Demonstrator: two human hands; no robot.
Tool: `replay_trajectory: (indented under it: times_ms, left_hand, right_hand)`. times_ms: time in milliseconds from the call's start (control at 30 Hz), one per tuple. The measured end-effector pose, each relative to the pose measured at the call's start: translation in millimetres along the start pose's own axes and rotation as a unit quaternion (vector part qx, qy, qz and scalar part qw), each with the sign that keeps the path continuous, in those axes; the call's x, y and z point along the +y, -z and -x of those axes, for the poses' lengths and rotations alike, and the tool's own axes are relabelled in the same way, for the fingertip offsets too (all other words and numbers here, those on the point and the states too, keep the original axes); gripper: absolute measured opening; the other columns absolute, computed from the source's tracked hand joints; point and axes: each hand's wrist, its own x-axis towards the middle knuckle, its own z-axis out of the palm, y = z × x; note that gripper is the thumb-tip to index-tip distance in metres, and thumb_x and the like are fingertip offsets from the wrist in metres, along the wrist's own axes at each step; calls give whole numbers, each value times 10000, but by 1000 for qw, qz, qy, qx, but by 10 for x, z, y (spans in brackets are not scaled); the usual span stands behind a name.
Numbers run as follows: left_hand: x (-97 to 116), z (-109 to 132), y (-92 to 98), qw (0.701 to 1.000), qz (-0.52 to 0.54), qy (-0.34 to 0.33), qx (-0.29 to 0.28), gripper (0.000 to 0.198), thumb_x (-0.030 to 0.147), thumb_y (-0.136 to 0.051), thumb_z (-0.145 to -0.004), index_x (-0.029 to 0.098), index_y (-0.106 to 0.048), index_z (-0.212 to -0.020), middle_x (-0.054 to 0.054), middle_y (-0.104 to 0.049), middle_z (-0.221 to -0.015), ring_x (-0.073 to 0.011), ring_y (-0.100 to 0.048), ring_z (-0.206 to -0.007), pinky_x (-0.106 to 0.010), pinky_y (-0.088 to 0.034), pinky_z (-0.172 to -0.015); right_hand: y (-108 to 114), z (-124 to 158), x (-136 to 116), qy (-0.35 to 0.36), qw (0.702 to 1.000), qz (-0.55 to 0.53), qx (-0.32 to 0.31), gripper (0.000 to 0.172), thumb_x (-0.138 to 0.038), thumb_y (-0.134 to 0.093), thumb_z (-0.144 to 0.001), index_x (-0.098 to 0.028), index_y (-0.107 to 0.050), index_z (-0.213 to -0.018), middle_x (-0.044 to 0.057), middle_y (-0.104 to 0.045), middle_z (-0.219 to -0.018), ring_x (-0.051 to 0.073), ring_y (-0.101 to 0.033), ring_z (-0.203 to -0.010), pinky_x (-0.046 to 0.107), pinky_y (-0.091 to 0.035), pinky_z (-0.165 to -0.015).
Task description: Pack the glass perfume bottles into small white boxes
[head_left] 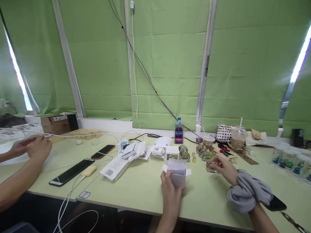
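Head view: sole view; worktop [136, 194], bottle [179, 131] at back = ref for all places.
L hand [170, 195]: well in front of bottle (camera side), grasping open box [179, 180] btwn fingers + thumb.
Open box: white, flaps spread, mouth up, approx. in line w/ bottle; contents can't tell.
R hand [226, 169]: R of + nearer camera than bottle; fingers bent down onto round container [208, 166]; contact likely, firm grasp or just resting = can't tell. Grey scrunchie [250, 191] at wrist.
Round container: clear, reddish contents, on worktop, front-R of bottle; more round pots [207, 155] behind it.
Vial [194, 158]: small, yellowish, front-R of bottle.
White boxes [136, 152]: loose pile, L + front of bottle.
Phones [71, 172]: two, dark, farther L of bottle.
Clear jars [279, 157]: far R of bottle.
Co-worker hands [39, 147]: far L of bottle; held item unclear.
Step (judged): box steadied L, container being handled R, prob. packing.
Next move needs (judged): secure pinch on container rim, flaps kept clear, box held steady.
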Motion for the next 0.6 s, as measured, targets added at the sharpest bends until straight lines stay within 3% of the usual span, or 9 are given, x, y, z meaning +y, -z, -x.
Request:
replay_trajectory:
  times_ms: [100,233,433,600]
  left_hand:
    - [-27,28,16,1000,-27,2,-9,449,86,-487,-738,235,-443,-1159,-110,-359,-1309,-302,-361,-1273,-473,-312,-1016]
    - [-18,49,60,998,-40,-1,-42,505,136,-459,-811,268,-408,-1295,-106,-326,-1377,-303,-318,-1316,-480,-289,-1040]
    - [15,52,73,997,-57,-4,-54,589,157,-474,-820,302,-347,-1377,-103,-309,-1408,-307,-316,-1322,-483,-289,-1043]
    - [2,52,58,997,-57,-2,-46,613,147,-494,-797,307,-352,-1372,-97,-314,-1407,-306,-335,-1313,-487,-297,-1043]
  right_hand:
    - [19,-100,229,-33,993,55,101,497,-458,-500,-711,-172,-481,-1118,196,-580,-1045,376,-542,-944,523,-415,-810]
    - [-108,-190,427,-31,990,82,110,636,-418,-564,-627,-150,-466,-1195,222,-566,-1195,411,-530,-1071,521,-409,-877]
    - [-226,-199,596,-45,988,102,105,384,-359,-528,-655,-207,-586,-1003,213,-666,-1031,415,-587,-994,527,-383,-893]
    - [-217,-160,649,-52,990,94,96,358,-363,-440,-735,-218,-580,-1031,179,-679,-1010,342,-628,-853,464,-430,-792]
